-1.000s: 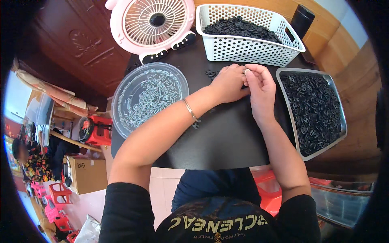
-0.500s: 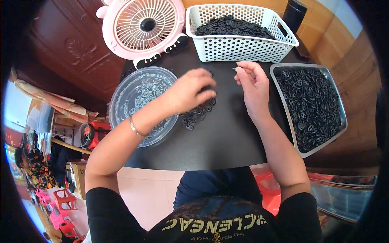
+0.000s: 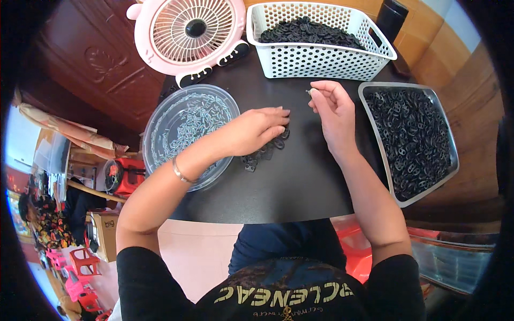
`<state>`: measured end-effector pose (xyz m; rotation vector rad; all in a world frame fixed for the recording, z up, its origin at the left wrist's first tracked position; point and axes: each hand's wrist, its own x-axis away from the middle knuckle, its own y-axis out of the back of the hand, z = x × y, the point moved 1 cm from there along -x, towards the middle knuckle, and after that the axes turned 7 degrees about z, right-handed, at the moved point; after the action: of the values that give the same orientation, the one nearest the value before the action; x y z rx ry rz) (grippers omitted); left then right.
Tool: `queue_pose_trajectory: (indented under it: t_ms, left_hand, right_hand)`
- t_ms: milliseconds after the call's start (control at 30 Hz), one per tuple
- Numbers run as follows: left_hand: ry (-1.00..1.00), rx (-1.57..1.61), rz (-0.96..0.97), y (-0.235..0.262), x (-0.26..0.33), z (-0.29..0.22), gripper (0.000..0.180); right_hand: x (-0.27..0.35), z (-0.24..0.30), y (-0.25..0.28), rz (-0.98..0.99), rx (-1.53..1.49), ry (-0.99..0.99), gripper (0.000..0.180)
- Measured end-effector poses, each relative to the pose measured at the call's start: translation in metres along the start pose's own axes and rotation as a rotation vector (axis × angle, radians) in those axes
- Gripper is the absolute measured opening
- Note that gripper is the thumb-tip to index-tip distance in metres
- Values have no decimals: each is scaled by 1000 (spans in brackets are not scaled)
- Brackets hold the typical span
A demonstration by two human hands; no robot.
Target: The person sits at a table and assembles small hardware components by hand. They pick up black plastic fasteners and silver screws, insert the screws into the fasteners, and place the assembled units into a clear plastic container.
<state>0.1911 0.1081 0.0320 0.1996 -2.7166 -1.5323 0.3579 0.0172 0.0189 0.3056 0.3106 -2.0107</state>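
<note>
From the wearer's head, we look steeply down through the left fisheye camera, close above a dark tabletop (image 3: 300, 187).

A pink fan (image 3: 196, 29) with black shoe-shaped feet stands at the far left of the desk (image 3: 278, 203), and a dark cylinder (image 3: 392, 20) stands toward its far right. Left of the fan is a reddish-brown carved panel (image 3: 101, 64). Lower left, a cardboard box (image 3: 109, 235) sits near a red stool (image 3: 84, 263) and pink stools (image 3: 74, 284).
</note>
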Motion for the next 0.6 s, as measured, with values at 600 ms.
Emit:
queue_pose_trajectory:
  t_ms: [600]
  left_hand:
    - [-108, -237, 20, 3, -11, -23, 23]
  right_hand:
    - [3, 3, -3, 37, 35, -55, 13]
